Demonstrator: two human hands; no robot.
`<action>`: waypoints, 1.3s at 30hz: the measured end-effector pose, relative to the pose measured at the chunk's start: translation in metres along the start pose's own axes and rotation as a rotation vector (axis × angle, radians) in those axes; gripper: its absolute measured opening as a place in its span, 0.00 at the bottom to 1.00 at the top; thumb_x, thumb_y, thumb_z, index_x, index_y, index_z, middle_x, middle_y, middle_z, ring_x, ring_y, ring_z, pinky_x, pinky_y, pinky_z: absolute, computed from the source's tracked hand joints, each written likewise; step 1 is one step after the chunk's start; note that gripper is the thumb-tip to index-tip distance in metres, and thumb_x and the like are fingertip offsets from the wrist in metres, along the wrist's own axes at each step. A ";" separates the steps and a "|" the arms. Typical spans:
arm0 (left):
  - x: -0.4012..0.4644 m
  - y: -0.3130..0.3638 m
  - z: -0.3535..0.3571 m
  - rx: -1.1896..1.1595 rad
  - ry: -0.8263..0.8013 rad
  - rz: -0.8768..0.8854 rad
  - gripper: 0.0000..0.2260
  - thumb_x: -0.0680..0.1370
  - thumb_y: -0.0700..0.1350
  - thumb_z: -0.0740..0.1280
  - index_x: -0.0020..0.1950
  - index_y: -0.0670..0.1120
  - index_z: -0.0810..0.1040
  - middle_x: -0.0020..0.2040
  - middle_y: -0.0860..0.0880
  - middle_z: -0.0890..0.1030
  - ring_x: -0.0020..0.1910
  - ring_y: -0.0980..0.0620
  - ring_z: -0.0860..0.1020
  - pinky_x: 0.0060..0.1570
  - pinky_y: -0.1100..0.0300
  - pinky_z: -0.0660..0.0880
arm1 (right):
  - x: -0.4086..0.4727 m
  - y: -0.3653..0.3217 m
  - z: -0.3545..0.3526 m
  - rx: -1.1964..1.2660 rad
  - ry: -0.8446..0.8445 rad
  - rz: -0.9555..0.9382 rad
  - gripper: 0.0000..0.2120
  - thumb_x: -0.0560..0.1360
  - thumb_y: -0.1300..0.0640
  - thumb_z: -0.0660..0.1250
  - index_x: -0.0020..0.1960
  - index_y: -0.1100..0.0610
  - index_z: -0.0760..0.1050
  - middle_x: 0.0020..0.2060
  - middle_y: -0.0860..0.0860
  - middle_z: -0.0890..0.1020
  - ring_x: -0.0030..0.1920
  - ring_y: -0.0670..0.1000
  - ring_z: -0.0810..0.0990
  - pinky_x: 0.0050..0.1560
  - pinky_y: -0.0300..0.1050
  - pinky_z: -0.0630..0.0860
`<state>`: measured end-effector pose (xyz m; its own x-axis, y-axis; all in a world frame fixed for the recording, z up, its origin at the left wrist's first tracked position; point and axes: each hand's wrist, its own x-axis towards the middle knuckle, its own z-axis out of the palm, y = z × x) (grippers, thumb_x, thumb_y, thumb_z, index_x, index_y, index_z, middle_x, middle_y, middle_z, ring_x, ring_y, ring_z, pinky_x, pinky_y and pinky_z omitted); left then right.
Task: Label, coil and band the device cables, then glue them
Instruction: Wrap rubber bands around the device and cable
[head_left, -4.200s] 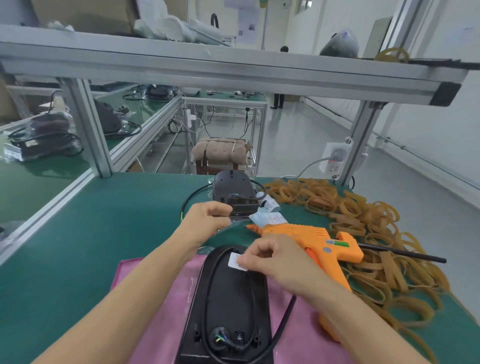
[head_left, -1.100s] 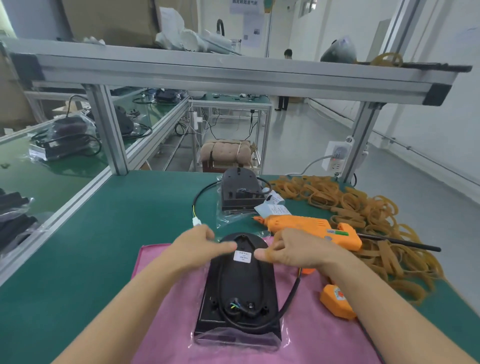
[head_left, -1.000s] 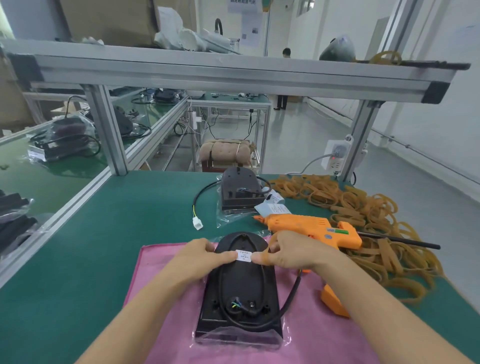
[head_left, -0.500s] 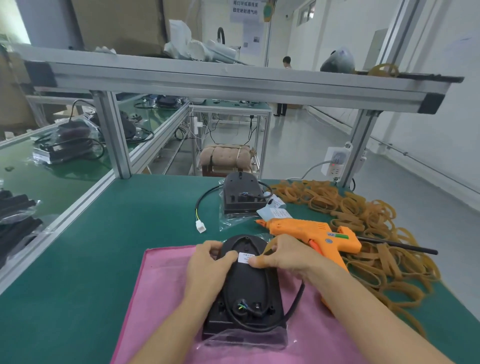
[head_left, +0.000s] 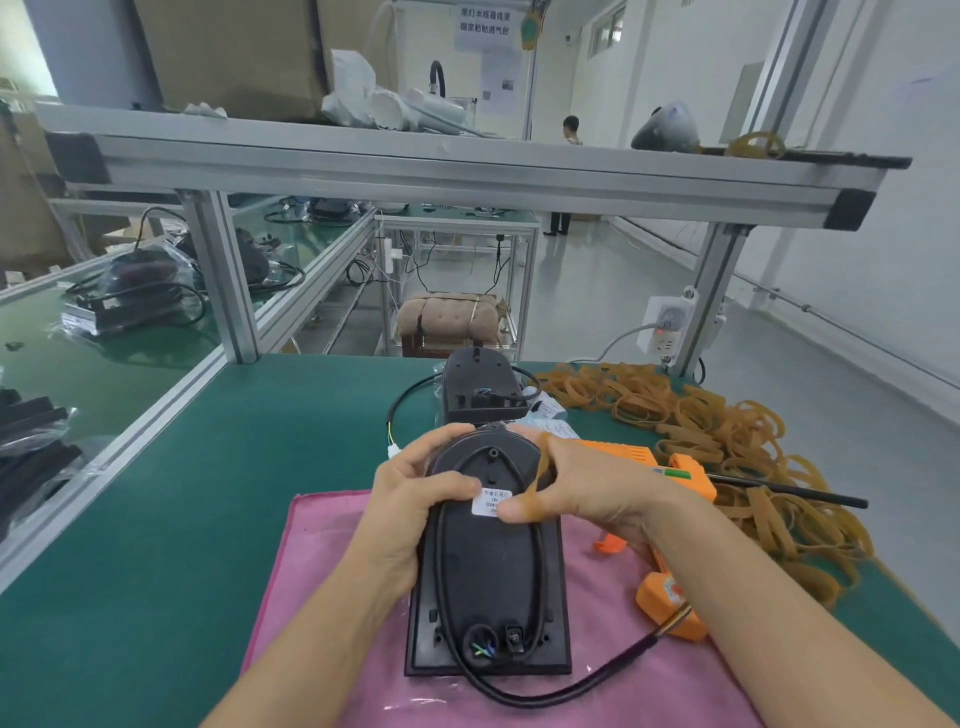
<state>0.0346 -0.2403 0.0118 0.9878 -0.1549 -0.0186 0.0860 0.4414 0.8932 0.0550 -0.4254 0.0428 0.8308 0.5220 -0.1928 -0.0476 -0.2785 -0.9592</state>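
A black oval-topped device (head_left: 491, 582) lies on a pink cloth (head_left: 332, 597), with its black cable (head_left: 519, 691) looped along its face and out at the lower right. A white label (head_left: 488, 501) sits on its upper middle. My left hand (head_left: 415, 499) grips the device's upper left edge, thumb by the label. My right hand (head_left: 576, 488) holds the upper right edge, thumb on the label, with a tan rubber band (head_left: 537, 475) stretched round its fingers. The orange glue gun (head_left: 670, 467) lies behind my right hand.
A second black device (head_left: 480, 387) with a loose cable lies farther back. A big heap of tan rubber bands (head_left: 727, 441) covers the table's right side. An aluminium frame post (head_left: 223, 280) and shelf stand behind. The green table (head_left: 182, 493) has bare room at left.
The label went from my right fingers onto the device. Both hands then closed round the device's top end, and a rubber band now stretches over my right fingers.
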 end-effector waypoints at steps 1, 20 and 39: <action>-0.002 0.001 0.001 0.035 0.024 0.023 0.21 0.63 0.28 0.70 0.53 0.44 0.83 0.47 0.43 0.85 0.41 0.46 0.82 0.41 0.55 0.81 | 0.001 0.001 0.002 -0.008 0.030 -0.016 0.27 0.65 0.62 0.77 0.63 0.53 0.75 0.54 0.54 0.84 0.55 0.52 0.83 0.55 0.43 0.78; 0.032 0.084 0.070 1.697 0.100 0.542 0.07 0.66 0.38 0.66 0.38 0.51 0.75 0.43 0.53 0.78 0.47 0.45 0.77 0.41 0.59 0.66 | -0.010 -0.011 0.016 -0.173 0.236 -0.224 0.20 0.65 0.58 0.79 0.54 0.47 0.80 0.44 0.44 0.86 0.46 0.42 0.83 0.43 0.30 0.75; 0.008 0.019 -0.029 0.417 0.274 0.001 0.16 0.68 0.22 0.62 0.29 0.42 0.69 0.23 0.51 0.73 0.21 0.57 0.74 0.24 0.62 0.75 | -0.025 -0.001 0.021 -0.178 0.372 -0.374 0.25 0.63 0.62 0.81 0.55 0.45 0.79 0.48 0.42 0.85 0.49 0.41 0.83 0.46 0.28 0.74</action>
<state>0.0478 -0.2073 0.0155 0.9904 0.1084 -0.0853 0.0811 0.0420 0.9958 0.0226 -0.4218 0.0443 0.9145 0.3007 0.2708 0.3556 -0.2775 -0.8925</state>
